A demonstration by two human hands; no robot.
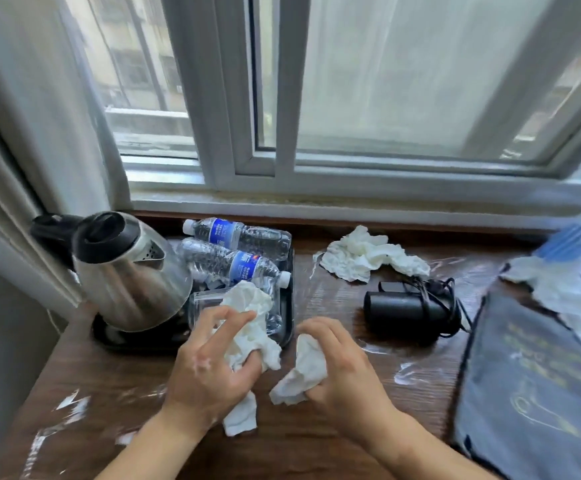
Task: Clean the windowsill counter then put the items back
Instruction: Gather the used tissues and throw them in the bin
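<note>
From the head cam you're looking down at a dark wood-grain windowsill counter (116, 382) under a white-framed sliding window (282, 98), curtain (22, 98) bunched up on the left. The counter's got wet, shiny streaks all over.

Your left hand (213, 362) has its fingers curled around a crumpled white tissue (247, 327), and your right hand (337, 362) is closed on a second tissue wad (303, 372), both just above the front of the counter.

Back left there's a black tray (287, 327) holding a steel kettle (130, 271) and two water bottles (233, 233) lying down. A used tissue pile (361, 254) sits near the window, a black corded gadget (406, 310) just in front of it, and a dark bag (524, 375) on the right.
</note>
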